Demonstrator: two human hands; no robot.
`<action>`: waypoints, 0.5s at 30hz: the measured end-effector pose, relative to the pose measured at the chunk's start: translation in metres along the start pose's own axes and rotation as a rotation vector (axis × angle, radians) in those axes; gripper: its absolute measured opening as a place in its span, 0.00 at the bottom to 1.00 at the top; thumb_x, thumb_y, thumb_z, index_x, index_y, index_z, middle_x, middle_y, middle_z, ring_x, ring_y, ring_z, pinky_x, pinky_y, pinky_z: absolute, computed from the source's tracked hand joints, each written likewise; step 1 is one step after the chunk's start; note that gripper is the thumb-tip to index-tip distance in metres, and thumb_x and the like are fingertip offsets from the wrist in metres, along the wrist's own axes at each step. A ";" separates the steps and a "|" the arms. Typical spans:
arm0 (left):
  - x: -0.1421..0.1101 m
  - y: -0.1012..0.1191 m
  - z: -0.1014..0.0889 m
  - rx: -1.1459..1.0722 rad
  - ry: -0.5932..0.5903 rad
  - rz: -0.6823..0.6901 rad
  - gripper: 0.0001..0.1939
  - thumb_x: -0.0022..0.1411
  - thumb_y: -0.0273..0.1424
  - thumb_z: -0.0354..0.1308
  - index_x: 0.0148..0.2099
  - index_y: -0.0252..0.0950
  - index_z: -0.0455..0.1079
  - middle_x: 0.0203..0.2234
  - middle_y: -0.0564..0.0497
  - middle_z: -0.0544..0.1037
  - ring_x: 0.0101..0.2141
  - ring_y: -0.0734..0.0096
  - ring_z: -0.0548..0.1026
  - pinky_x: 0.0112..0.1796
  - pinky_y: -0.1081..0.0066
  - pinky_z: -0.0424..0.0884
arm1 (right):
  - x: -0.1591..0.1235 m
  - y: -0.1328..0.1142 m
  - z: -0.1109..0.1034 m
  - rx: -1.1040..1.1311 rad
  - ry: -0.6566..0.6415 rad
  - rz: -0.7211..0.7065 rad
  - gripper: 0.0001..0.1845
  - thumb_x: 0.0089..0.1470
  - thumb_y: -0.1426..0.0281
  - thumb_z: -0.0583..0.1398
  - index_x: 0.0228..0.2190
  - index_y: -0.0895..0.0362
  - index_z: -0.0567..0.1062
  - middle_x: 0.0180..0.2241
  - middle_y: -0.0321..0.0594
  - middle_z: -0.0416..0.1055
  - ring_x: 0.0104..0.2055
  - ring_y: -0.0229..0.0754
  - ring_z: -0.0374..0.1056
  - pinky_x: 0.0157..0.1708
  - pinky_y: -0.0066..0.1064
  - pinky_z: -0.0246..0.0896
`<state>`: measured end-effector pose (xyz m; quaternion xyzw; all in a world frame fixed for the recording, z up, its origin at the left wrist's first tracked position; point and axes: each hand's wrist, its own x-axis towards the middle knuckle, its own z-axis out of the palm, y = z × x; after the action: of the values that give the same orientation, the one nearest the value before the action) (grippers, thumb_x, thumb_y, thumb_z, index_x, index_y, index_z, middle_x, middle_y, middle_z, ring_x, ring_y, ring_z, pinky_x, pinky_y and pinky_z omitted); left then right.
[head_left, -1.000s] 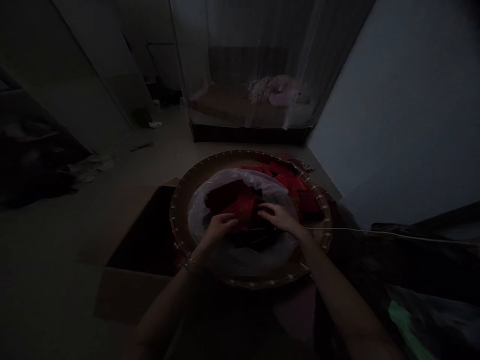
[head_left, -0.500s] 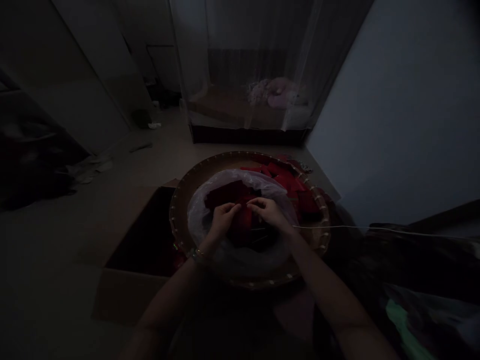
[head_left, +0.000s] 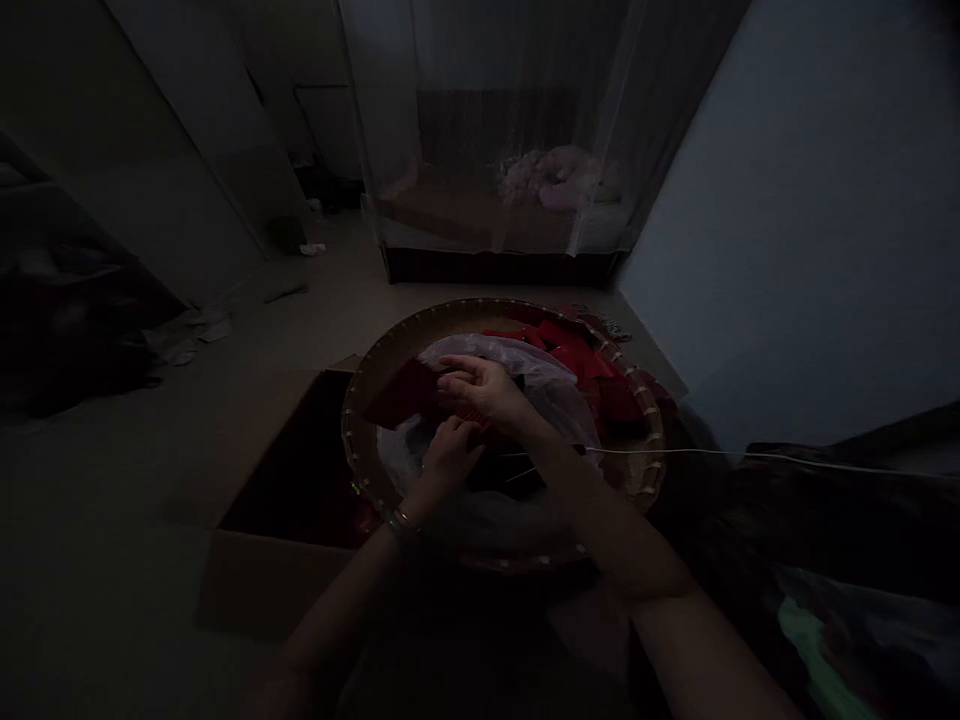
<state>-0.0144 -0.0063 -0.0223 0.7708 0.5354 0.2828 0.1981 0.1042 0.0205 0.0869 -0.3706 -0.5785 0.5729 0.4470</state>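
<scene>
Over a round woven basket tray (head_left: 390, 335), both my hands work in dim light. My left hand (head_left: 451, 452) has its fingers curled in on red material (head_left: 471, 412), whose kind is hard to make out. Just above it, my right hand (head_left: 491, 392) reaches across to the left, fingers stretched and slightly apart. Its fingertips are beside the right edge of a flat dark-red piece (head_left: 401, 393); contact is unclear. Beneath the hands lies a crumpled clear plastic bag (head_left: 555, 385), with dark contents and thin pale lines in its middle.
Several red pieces (head_left: 577, 350) lie at the tray's back right. An open cardboard box (head_left: 262, 570) stands at the left. A thin white cord (head_left: 690, 452) runs off to the right. Behind are a netted bed (head_left: 495, 225) and a pale wall (head_left: 810, 200).
My right hand has moved up and left, its fingers spreading from a pinch. The flat dark-red piece shows farther left, over the tray's left side. My left hand has dropped slightly.
</scene>
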 end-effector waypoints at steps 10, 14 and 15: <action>0.006 0.004 -0.005 0.357 -0.156 0.031 0.09 0.60 0.27 0.51 0.36 0.34 0.73 0.32 0.44 0.76 0.36 0.62 0.69 0.40 0.64 0.61 | -0.033 0.066 -0.064 -1.181 -0.216 0.166 0.14 0.44 0.71 0.63 0.37 0.57 0.76 0.39 0.45 0.75 0.44 0.50 0.69 0.44 0.35 0.61; 0.014 0.014 -0.003 0.398 -0.061 0.059 0.14 0.64 0.33 0.48 0.36 0.35 0.74 0.33 0.42 0.73 0.37 0.60 0.67 0.40 0.62 0.60 | -0.039 0.084 -0.074 -1.368 -0.221 0.233 0.12 0.49 0.74 0.58 0.37 0.56 0.76 0.39 0.46 0.75 0.44 0.48 0.69 0.40 0.32 0.59; 0.018 0.017 -0.002 0.410 -0.038 0.068 0.15 0.64 0.33 0.47 0.36 0.35 0.74 0.34 0.41 0.73 0.38 0.59 0.66 0.40 0.61 0.59 | -0.038 0.086 -0.074 -1.360 -0.233 0.227 0.12 0.49 0.75 0.57 0.38 0.57 0.75 0.40 0.46 0.75 0.43 0.48 0.69 0.40 0.31 0.59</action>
<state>0.0013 0.0044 -0.0061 0.8177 0.5517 0.1601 0.0375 0.1790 0.0157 -0.0062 -0.5624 -0.8106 0.1628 -0.0121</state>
